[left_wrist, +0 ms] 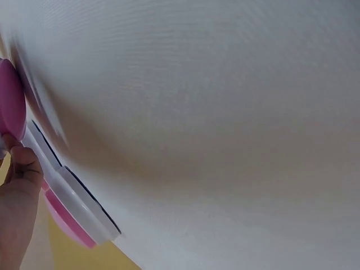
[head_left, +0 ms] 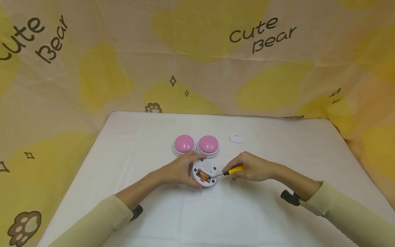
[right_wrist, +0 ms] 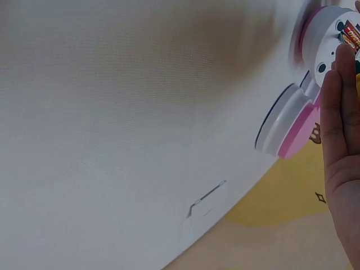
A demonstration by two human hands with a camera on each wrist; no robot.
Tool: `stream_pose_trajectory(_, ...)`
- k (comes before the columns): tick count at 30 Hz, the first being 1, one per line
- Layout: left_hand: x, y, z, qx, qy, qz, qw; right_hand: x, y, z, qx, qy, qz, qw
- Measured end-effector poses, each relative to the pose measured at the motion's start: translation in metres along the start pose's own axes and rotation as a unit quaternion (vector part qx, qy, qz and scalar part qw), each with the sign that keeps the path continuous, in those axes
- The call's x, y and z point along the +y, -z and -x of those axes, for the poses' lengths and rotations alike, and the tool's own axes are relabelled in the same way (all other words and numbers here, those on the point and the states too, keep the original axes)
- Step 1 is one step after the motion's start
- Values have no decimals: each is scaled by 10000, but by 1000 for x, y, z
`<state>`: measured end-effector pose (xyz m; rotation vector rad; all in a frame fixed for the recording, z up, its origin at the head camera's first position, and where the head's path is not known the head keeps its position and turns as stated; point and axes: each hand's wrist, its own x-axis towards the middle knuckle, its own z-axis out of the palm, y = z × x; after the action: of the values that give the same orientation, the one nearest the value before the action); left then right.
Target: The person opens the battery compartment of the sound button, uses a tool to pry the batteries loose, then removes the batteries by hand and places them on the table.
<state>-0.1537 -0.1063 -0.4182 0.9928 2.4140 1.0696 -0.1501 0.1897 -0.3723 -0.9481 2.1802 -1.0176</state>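
My left hand (head_left: 178, 170) grips a round white push-button (head_left: 212, 163) by its rim, its underside facing up. Batteries (head_left: 203, 176) with red and black wrappers lie in its uncovered compartment. My right hand (head_left: 254, 167) holds a screwdriver (head_left: 236, 169) by its yellow and black handle, the metal tip reaching the batteries' right end. In the left wrist view, the push-button's pink dome (left_wrist: 11, 101) shows beside my fingers. The right wrist view catches the white underside (right_wrist: 326, 50), partly behind my fingers; most of the screwdriver is hidden there.
Just behind my left hand stand two similar buttons, pink domes up: a left one (head_left: 184, 143) and a right one (head_left: 208, 144). A small flat white piece (head_left: 236, 139) lies to their right on the white table (head_left: 148, 137). Printed cloth (head_left: 197, 79) hangs behind.
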Motion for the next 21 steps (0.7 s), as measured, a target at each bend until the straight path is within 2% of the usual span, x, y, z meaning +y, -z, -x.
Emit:
stream_pose_trajectory(4, 0, 0, -2, -90, 56, 75, 9999, 0, 1, 1, -6, -42, 42, 10000)
stream_pose_trajectory(10, -1, -4, -3, -94, 111, -191, 9997, 2, 0, 2, -30, -4, 132, 9999)
stream_pose_trajectory(18, 0, -11, -6, -303, 294, 696, 9967, 2, 1, 3, -64, 7, 208, 9998)
stream_pose_trajectory(21, 1, -13, -6, -360, 339, 842, 9952, 2, 1, 3, -90, 27, 208, 9997)
